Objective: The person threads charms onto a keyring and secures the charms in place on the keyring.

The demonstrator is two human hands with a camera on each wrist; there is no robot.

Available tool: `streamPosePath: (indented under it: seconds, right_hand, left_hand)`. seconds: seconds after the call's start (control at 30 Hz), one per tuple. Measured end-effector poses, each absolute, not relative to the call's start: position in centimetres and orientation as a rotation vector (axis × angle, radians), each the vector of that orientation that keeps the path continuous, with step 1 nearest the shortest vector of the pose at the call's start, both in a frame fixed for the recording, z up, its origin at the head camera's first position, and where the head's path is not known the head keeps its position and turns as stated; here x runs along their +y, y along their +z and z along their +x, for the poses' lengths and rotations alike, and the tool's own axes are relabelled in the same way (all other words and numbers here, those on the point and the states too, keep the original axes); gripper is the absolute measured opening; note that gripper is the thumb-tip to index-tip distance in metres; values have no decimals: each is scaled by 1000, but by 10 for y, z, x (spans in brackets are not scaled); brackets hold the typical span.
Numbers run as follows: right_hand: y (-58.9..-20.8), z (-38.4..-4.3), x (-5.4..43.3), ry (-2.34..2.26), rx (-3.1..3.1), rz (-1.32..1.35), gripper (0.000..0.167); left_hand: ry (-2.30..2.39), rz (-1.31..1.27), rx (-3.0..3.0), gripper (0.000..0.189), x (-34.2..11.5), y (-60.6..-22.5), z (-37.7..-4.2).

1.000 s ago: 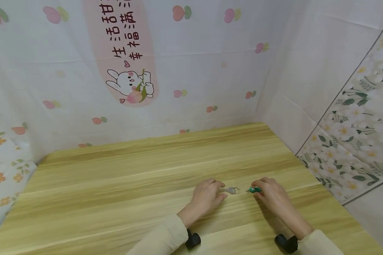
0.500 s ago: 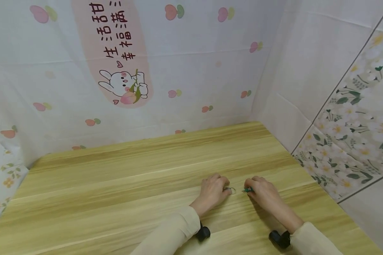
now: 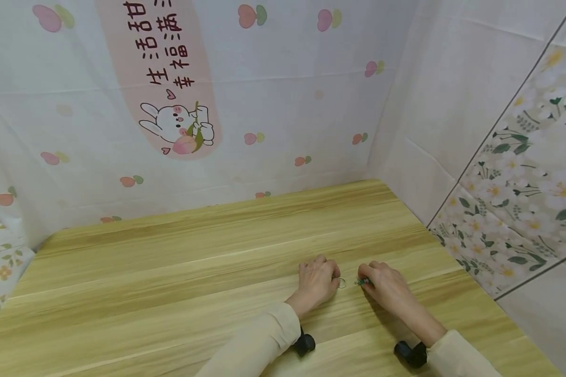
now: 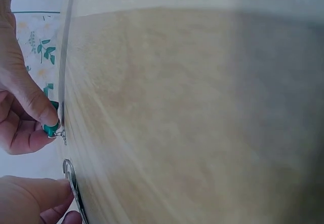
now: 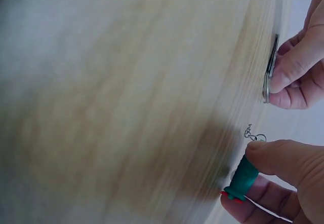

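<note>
My left hand (image 3: 317, 283) pinches a metal key (image 5: 274, 54) at its ring end, low over the wooden table. The key's split ring (image 3: 342, 283) pokes out from the fingertips toward the right. Opposite it, my right hand (image 3: 390, 287) holds a small green figure charm (image 5: 243, 177) with red bits at its lower end, between thumb and fingers. A short silver chain (image 5: 248, 131) with a small loop sticks out of the charm's top, facing the key ring. In the left wrist view a narrow gap separates the ring (image 4: 66, 167) from the chain (image 4: 63, 134).
The table (image 3: 179, 272) has a wood-grain top. A white printed curtain (image 3: 273, 94) hangs behind its far edge, and a flowered sheet (image 3: 514, 193) borders the right side. Black wrist cameras (image 3: 304, 344) sit at both cuffs.
My left hand has moved right along the key and now covers most of it, gripping near the ring. The ring and the charm's chain are closer together. My right hand keeps the charm.
</note>
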State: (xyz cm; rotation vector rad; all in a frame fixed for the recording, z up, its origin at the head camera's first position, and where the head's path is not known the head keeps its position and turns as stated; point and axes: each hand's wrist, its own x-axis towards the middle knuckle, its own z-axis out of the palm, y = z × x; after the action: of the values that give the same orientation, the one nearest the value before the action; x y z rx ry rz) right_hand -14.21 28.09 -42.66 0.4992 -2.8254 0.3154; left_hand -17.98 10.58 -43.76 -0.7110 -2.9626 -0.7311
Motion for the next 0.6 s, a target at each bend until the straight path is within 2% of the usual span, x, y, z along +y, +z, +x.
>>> streamPosePath:
  seconds: [0.6]
  right_hand:
    - [-427,-139,283,360,-2792,509,27]
  left_hand:
    - [-611,-648,-3090,12,117,-431,-181]
